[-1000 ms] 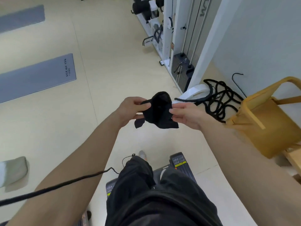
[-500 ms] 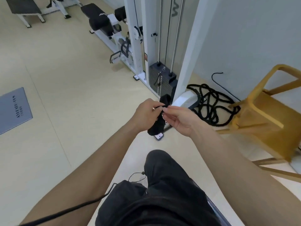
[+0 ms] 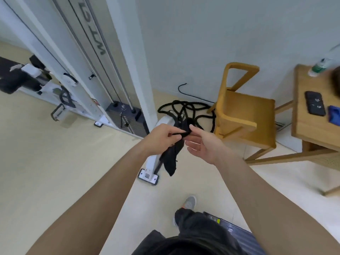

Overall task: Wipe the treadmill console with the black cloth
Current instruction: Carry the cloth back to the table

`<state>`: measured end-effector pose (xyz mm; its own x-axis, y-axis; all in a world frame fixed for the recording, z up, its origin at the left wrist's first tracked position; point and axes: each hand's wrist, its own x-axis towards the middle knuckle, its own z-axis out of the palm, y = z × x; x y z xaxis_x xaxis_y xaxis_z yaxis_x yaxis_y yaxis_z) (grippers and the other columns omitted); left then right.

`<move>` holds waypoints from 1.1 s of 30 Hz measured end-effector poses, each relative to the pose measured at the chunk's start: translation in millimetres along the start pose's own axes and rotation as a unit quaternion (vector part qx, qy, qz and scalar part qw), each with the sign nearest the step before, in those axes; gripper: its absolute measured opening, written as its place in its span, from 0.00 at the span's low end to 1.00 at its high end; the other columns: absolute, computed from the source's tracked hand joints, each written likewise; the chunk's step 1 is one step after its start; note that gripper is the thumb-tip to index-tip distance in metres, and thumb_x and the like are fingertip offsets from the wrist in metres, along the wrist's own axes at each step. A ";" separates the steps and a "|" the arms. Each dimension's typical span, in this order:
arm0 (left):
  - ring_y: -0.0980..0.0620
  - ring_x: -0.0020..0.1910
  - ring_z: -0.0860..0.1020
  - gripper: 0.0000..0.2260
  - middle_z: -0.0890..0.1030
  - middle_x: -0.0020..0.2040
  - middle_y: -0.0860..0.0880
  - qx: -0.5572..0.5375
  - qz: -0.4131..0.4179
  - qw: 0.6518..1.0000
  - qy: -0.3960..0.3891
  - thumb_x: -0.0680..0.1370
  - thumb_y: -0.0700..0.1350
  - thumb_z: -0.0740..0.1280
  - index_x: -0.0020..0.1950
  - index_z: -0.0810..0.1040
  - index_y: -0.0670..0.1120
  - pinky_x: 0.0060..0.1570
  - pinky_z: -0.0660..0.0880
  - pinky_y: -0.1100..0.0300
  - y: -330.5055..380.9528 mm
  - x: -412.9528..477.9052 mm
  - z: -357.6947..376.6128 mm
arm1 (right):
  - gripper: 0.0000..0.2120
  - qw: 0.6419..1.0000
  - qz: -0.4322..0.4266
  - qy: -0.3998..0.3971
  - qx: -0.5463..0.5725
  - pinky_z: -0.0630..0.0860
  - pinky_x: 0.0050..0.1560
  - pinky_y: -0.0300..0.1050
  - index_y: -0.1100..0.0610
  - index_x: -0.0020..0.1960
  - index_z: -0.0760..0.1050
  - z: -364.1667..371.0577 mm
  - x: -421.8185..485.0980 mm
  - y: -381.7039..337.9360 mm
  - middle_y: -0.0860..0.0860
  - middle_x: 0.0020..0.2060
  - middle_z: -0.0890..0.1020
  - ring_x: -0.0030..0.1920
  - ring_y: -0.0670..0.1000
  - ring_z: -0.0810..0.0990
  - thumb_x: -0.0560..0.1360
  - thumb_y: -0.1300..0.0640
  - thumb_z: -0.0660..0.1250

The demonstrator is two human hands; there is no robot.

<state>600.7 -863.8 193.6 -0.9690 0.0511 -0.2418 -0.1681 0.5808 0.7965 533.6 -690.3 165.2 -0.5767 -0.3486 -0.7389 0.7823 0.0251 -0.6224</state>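
Head view: both bare arms reach forward and the hands meet at chest height over the pale floor. The left hand [image 3: 162,136] is curled closed, pinching the top edge of the black cloth [image 3: 172,159] between thumb and fingers; the rest of the cloth hangs down in a loose twisted strip below that hand. The right hand [image 3: 203,144] is half open with the palm turned inward, and only its thumb and fingertips touch the bunched upper end of the cloth, right beside the left hand's grip. Beyond the hands a coiled black rope [image 3: 185,111] lies on the floor, and a white cable machine [image 3: 103,57] stands further off to the left. To the right of the right hand is a wooden chair [image 3: 244,115], then a wooden table [image 3: 312,129]. The treadmill console does not show
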 end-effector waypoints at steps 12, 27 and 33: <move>0.56 0.53 0.81 0.13 0.85 0.52 0.55 0.028 0.094 0.953 -0.288 0.84 0.42 0.63 0.61 0.83 0.55 0.54 0.77 0.64 139.4 218.6 64.1 | 0.05 0.970 -0.095 0.213 -0.072 0.81 0.42 0.46 0.53 0.51 0.83 -231.3 13.0 -97.6 0.51 0.44 0.83 0.43 0.51 0.80 0.75 0.59 0.72; 0.49 0.45 0.84 0.11 0.86 0.46 0.47 0.092 0.217 0.903 -0.358 0.83 0.40 0.63 0.55 0.86 0.46 0.47 0.83 0.55 294.4 402.1 222.7 | 0.07 0.914 -0.182 0.347 -0.103 0.80 0.45 0.39 0.63 0.44 0.82 -413.9 -88.4 -137.7 0.51 0.39 0.83 0.41 0.48 0.82 0.76 0.69 0.66; 0.50 0.44 0.83 0.11 0.85 0.48 0.48 0.053 0.254 0.896 -0.361 0.83 0.41 0.64 0.60 0.84 0.46 0.47 0.84 0.57 372.3 430.4 299.9 | 0.07 0.860 -0.192 0.468 -0.059 0.78 0.44 0.34 0.61 0.46 0.85 -466.4 -126.8 -139.8 0.52 0.37 0.85 0.39 0.46 0.81 0.72 0.69 0.70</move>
<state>175.4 -381.9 219.8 -0.5392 0.8206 -0.1893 0.3167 0.4058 0.8573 387.5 -212.7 225.5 -0.7675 0.5543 -0.3219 0.4941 0.1916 -0.8480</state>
